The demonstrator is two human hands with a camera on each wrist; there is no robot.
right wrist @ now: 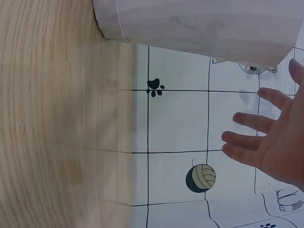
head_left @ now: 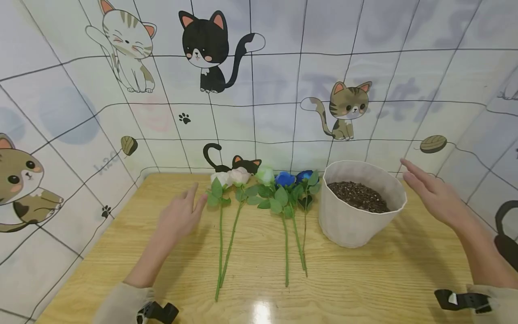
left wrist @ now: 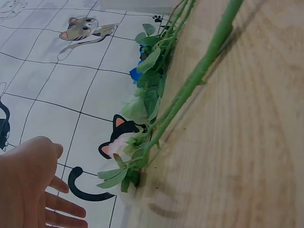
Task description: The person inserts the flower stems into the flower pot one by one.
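Fingers of the left hand (head_left: pixel 178 215) are extended and somewhat apart, clasping nothing, with the hand just beside the white rose (head_left: pixel 224 178). Those of the right hand (head_left: pixel 435 198) are likewise stretched out, with gaps between them in the right wrist view; this hand is raised just beside the pot (head_left: pixel 352 227), holding nothing, and no contact with the pot shows.

Five roses lie on the table (head_left: pixel 256 252), blooms toward the wall (head_left: pixel 279 76), stems toward the person. Next to the white one is a pink rose (head_left: pixel 239 175), their stems drawing close at the lower ends. Apart from that pair, to its right, lie a pale green rose (head_left: pixel 265 174), a blue rose (head_left: pixel 285 178) and a darker blue rose (head_left: pixel 304 175), leaves overlapping.

The pot stands upright to the right of these three, partly filled with dark soil (head_left: pixel 358 196). As far as the pictures show, the work looks barely begun: no stem stands in the soil, and all five roses lie outside the pot.

Farther out, cartoon cats and a grid cover the wall. Each pale sleeve (head_left: pixel 121 306) has a dark strap (head_left: pixel 461 300) near the wrist.
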